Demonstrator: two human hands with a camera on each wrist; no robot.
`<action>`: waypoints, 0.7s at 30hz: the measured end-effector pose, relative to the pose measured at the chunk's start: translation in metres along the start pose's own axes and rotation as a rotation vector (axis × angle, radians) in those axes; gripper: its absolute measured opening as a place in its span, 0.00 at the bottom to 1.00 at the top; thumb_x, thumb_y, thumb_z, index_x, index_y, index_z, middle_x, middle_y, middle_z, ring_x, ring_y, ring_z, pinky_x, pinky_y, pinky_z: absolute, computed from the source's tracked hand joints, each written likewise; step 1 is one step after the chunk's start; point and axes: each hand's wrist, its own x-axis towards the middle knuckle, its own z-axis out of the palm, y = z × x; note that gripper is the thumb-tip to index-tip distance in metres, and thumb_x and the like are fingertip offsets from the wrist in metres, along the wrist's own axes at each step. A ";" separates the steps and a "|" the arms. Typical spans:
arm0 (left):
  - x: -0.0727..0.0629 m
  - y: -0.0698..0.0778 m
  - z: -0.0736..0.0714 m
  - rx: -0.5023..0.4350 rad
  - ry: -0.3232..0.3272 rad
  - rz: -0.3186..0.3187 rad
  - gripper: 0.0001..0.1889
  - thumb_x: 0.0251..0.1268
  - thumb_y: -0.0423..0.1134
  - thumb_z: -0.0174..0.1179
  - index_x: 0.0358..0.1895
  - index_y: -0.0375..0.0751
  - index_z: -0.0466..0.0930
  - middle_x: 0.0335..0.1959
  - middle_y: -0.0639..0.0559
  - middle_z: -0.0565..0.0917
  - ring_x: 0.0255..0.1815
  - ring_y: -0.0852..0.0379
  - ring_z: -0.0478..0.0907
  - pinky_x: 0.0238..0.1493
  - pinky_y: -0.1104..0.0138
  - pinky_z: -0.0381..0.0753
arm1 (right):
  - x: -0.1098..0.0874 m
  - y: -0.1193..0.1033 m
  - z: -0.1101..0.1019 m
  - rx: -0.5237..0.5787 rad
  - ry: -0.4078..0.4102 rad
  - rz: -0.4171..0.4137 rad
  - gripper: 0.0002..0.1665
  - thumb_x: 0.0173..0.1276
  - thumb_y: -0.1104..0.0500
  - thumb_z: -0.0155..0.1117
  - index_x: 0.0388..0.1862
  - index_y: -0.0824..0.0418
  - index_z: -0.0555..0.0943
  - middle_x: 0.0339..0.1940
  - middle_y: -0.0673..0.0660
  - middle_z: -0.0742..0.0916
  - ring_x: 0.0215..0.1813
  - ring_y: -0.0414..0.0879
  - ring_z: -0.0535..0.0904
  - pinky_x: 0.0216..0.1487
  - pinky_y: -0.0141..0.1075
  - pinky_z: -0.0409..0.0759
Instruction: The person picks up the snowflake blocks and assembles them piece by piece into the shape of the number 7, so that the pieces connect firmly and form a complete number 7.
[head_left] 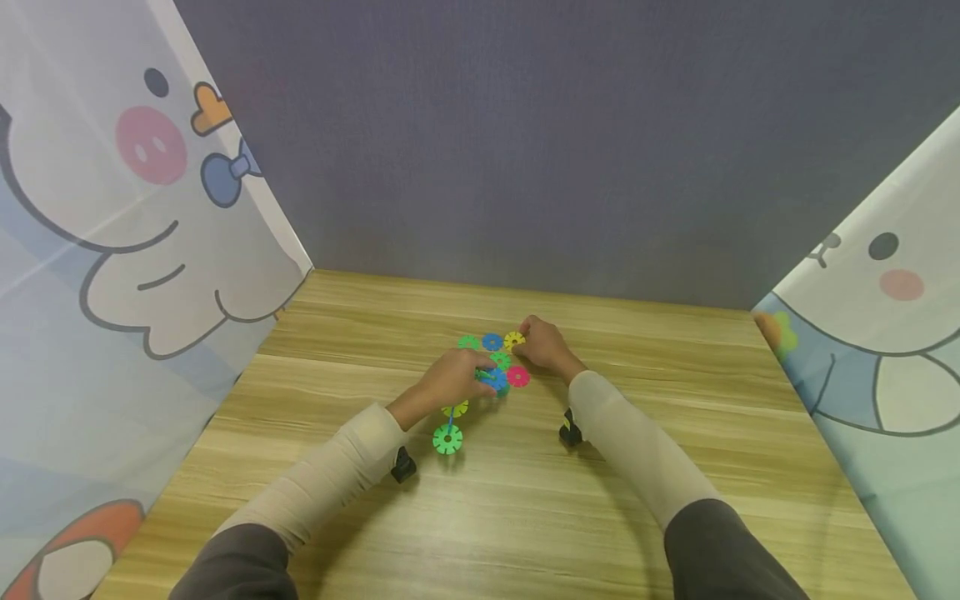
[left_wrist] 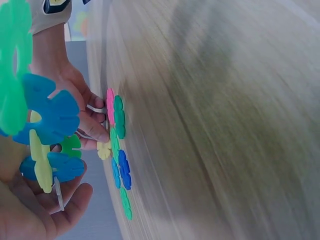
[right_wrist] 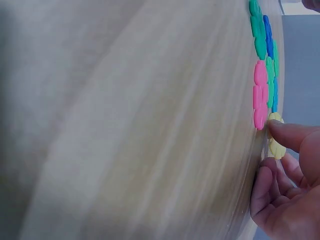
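Nearest, a green disc (head_left: 440, 442) ends a linked chain of discs (head_left: 460, 410), and here's the left hand (head_left: 450, 377) gripping that chain farther up, fingers curled, above the wooden worktop (head_left: 480, 517)! Beyond and right, a pink disc (head_left: 517, 383) lies flat. Farther still, the right hand (head_left: 549, 347) nearly closes, thumb and fingers pinching a yellow disc (head_left: 512, 336), just right of a blue disc (head_left: 487, 342). A grey panel (head_left: 525, 150) rises behind everything!
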 end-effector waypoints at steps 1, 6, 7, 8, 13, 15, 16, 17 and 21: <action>0.000 0.000 0.000 -0.001 0.000 -0.002 0.24 0.59 0.45 0.75 0.58 0.40 0.85 0.59 0.49 0.87 0.62 0.49 0.83 0.61 0.57 0.85 | -0.001 0.000 0.000 -0.003 0.000 -0.005 0.23 0.70 0.55 0.67 0.57 0.66 0.74 0.53 0.63 0.87 0.54 0.56 0.81 0.62 0.50 0.81; 0.001 -0.001 0.002 0.001 -0.003 -0.011 0.24 0.60 0.45 0.75 0.58 0.41 0.85 0.58 0.49 0.87 0.61 0.50 0.83 0.61 0.57 0.85 | -0.003 0.002 0.000 -0.003 0.018 -0.031 0.21 0.70 0.56 0.68 0.54 0.66 0.74 0.45 0.61 0.86 0.45 0.51 0.79 0.58 0.49 0.82; 0.002 0.000 0.002 0.003 -0.004 -0.010 0.24 0.60 0.45 0.75 0.59 0.41 0.85 0.58 0.49 0.87 0.61 0.50 0.83 0.60 0.57 0.85 | -0.003 0.003 0.000 0.004 0.021 -0.034 0.21 0.70 0.56 0.68 0.54 0.67 0.74 0.45 0.62 0.86 0.44 0.51 0.78 0.57 0.49 0.82; 0.002 0.000 0.002 0.004 -0.006 -0.009 0.24 0.60 0.45 0.75 0.59 0.41 0.85 0.58 0.49 0.87 0.61 0.50 0.83 0.60 0.57 0.85 | -0.004 0.004 0.000 0.012 0.025 -0.039 0.21 0.70 0.56 0.67 0.54 0.67 0.74 0.44 0.62 0.86 0.44 0.51 0.78 0.57 0.49 0.82; 0.003 0.002 0.002 0.012 -0.011 -0.015 0.24 0.60 0.45 0.75 0.59 0.42 0.85 0.59 0.50 0.87 0.61 0.50 0.83 0.60 0.57 0.85 | -0.009 0.012 -0.002 0.050 0.039 -0.064 0.20 0.73 0.55 0.63 0.55 0.68 0.75 0.43 0.60 0.84 0.40 0.48 0.76 0.51 0.45 0.82; 0.003 0.003 0.001 0.011 -0.013 -0.022 0.25 0.60 0.45 0.75 0.59 0.43 0.85 0.59 0.50 0.87 0.60 0.50 0.83 0.59 0.57 0.85 | -0.012 0.014 -0.004 0.056 0.046 -0.083 0.19 0.74 0.55 0.61 0.55 0.67 0.77 0.40 0.59 0.83 0.36 0.46 0.74 0.45 0.41 0.80; 0.003 0.003 0.001 0.009 -0.013 -0.024 0.25 0.60 0.45 0.75 0.60 0.43 0.85 0.59 0.50 0.87 0.60 0.50 0.83 0.59 0.57 0.86 | -0.013 0.015 -0.005 0.063 0.047 -0.094 0.18 0.75 0.55 0.60 0.53 0.67 0.77 0.37 0.58 0.82 0.33 0.46 0.73 0.41 0.39 0.79; 0.003 0.003 0.001 0.011 -0.013 -0.025 0.25 0.60 0.45 0.75 0.60 0.43 0.85 0.59 0.50 0.87 0.60 0.50 0.83 0.59 0.57 0.86 | -0.015 0.016 -0.006 0.067 0.051 -0.104 0.17 0.76 0.54 0.59 0.53 0.67 0.78 0.34 0.57 0.82 0.31 0.45 0.72 0.37 0.38 0.77; 0.002 0.004 0.001 0.011 -0.010 -0.020 0.25 0.60 0.45 0.74 0.59 0.42 0.85 0.59 0.49 0.87 0.61 0.49 0.83 0.60 0.57 0.85 | -0.021 0.019 -0.010 0.128 0.038 -0.130 0.13 0.79 0.54 0.56 0.49 0.64 0.78 0.25 0.54 0.81 0.23 0.43 0.71 0.25 0.33 0.71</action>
